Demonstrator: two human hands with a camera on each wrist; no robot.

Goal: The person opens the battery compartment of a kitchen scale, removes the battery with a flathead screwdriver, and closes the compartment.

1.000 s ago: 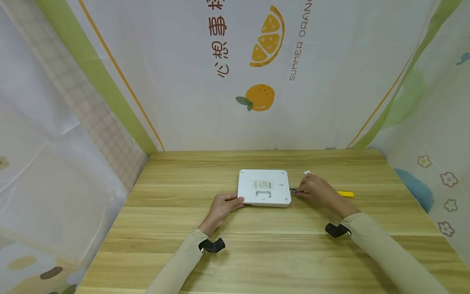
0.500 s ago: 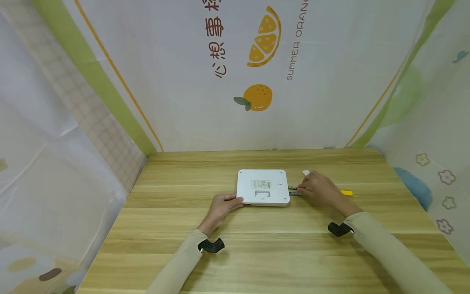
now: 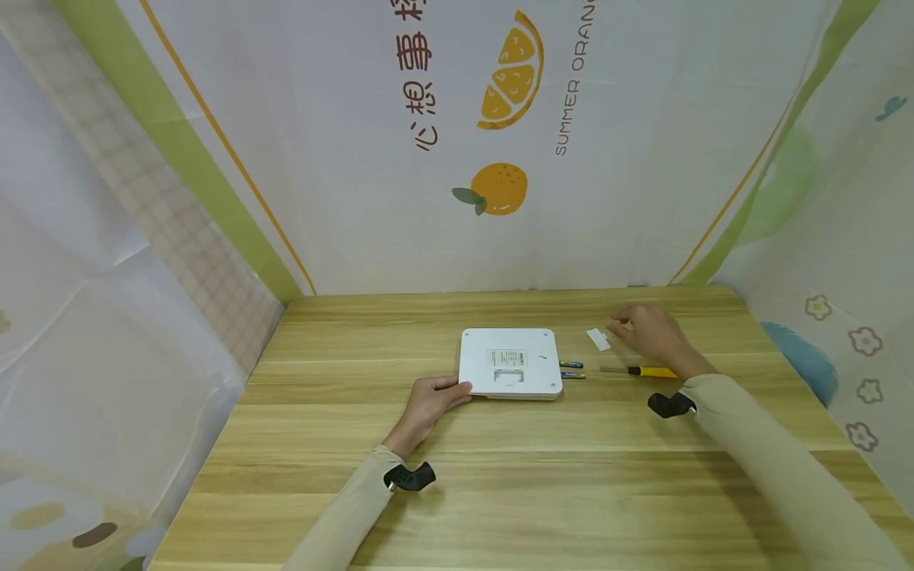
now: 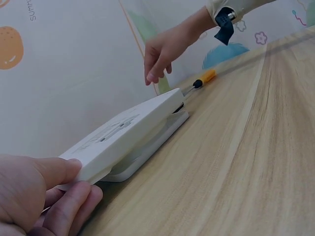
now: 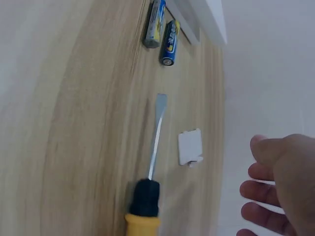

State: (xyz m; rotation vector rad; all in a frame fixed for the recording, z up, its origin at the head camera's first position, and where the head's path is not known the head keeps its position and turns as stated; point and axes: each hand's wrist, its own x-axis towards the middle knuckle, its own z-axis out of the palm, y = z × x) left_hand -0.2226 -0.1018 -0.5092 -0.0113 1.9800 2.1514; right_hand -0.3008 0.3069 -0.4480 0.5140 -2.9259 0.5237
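A white kitchen scale (image 3: 508, 361), underside up, shows a label and an uncovered battery compartment. My left hand (image 3: 428, 408) grips its near left corner, thumb on top and fingers underneath; in the left wrist view that corner is raised and the scale's platform (image 4: 152, 150) shows beneath. Two batteries (image 5: 170, 44) lie side by side at the scale's right edge. My right hand (image 3: 651, 337) hovers over the table's back right, fingers loosely bent and holding nothing. Just left of it lies a small white battery cover (image 3: 598, 339).
A flat-blade screwdriver (image 3: 653, 371) with a yellow and black handle lies to the right of the batteries, partly under the right wrist in the head view. A white printed curtain (image 3: 400, 238) hangs behind the wooden table (image 3: 500, 476).
My right hand has let go of the batteries and moved back and right, baring them, the battery cover and the screwdriver. The left hand keeps its grip on the scale.
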